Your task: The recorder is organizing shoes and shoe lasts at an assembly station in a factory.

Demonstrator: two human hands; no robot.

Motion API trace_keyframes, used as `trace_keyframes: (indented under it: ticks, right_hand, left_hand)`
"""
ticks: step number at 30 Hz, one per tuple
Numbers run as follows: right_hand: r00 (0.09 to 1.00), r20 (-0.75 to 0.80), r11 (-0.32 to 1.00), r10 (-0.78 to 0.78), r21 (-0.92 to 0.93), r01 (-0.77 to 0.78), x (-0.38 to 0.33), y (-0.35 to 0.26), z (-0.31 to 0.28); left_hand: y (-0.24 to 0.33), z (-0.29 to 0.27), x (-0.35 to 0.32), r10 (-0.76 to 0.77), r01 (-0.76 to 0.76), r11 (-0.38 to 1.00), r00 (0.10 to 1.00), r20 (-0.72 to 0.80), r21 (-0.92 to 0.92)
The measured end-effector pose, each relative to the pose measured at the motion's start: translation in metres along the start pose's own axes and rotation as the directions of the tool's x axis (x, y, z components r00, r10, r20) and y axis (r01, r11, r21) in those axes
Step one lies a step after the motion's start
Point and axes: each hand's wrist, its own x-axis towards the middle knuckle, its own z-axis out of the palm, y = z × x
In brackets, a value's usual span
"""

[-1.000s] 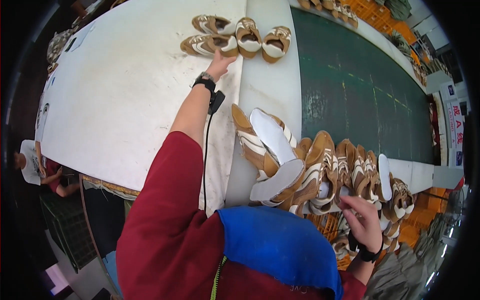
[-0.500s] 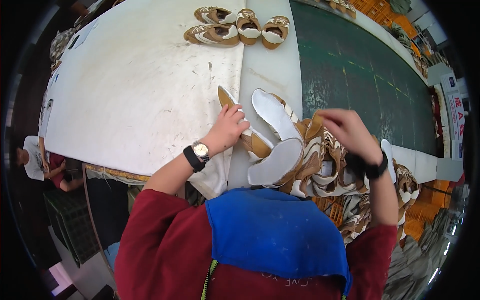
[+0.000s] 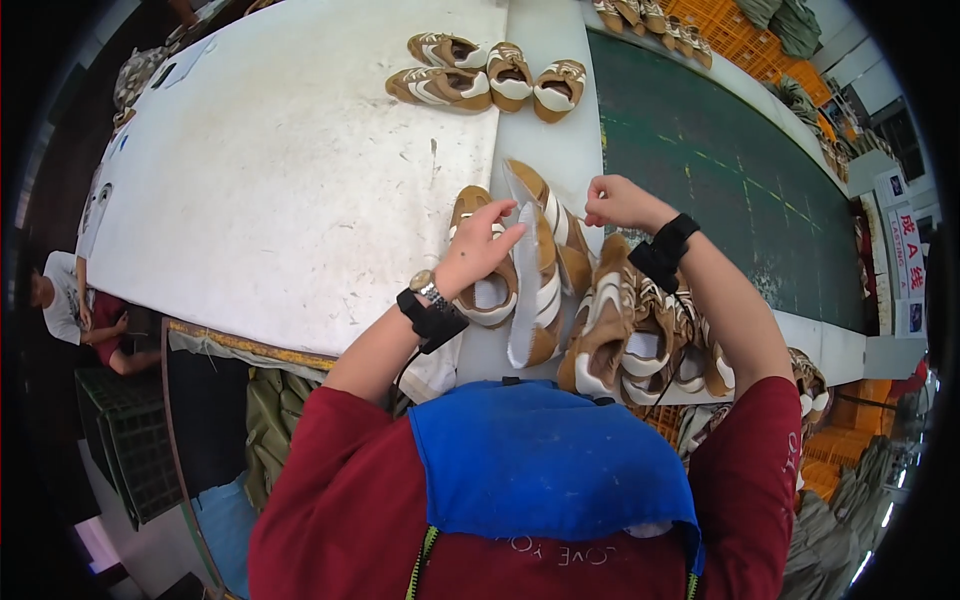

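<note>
A: so what are the fingers actually doing, left one first?

B: left hand (image 3: 478,250) has thumb and fingers parted with a clear gap, nothing I can see gripped. It's over the upright shoe (image 3: 490,298), a brown and white one with its toe pointing away from the person. Can't tell if the fingertips touch it

A: and the other?

B: right hand (image 3: 622,203) is curled in, thumb up close to the fingertips. Whether something's pinched in there, can't tell. It's near the edge of the green belt (image 3: 720,150)

A: what's between the hands?

B: two shoes tipped on their sides. The front shoe (image 3: 545,300) has its white sole facing left, just beside the upright shoe, thumb of the left hand right by it. Back shoe (image 3: 560,225) is behind that, sole turned left too. They're about where the white table (image 3: 300,180) meets a pale strip (image 3: 540,150)

A: further out?

B: watch (image 3: 424,287) on the left wrist, black band (image 3: 680,232) on the right. A row of shoes (image 3: 605,345) packed close on the right side, four far shoes (image 3: 440,88) past the hands, orange crates (image 3: 845,430) lower right, and a seated person (image 3: 68,310) way off left
</note>
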Motion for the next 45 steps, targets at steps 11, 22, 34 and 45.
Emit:
trace_keyframes:
  ticks: [11,22,34,45]
  right_hand:
    - [0.973,0.003,0.88,0.23,-0.427,-0.206,0.028,0.005,0.037]
    - [0.983,-0.165,0.95,-0.075,0.287,0.12,0.005,0.002,0.037]
    - [0.949,-0.251,0.746,-0.193,0.59,0.308,-0.03,0.016,0.038]
    - [0.983,-0.031,0.85,-0.182,0.497,0.173,-0.018,-0.065,0.049]
  left_hand:
    - [-0.017,0.031,-0.039,0.193,-0.31,0.819,0.941,0.277,0.483]
    - [0.019,0.068,-0.059,0.009,-0.139,0.746,0.98,0.199,0.652]
    - [-0.025,0.013,-0.041,-0.449,0.459,0.537,0.866,0.221,-0.707]
    - [0.012,-0.028,-0.018,-0.387,0.219,0.297,0.917,0.092,-0.929]
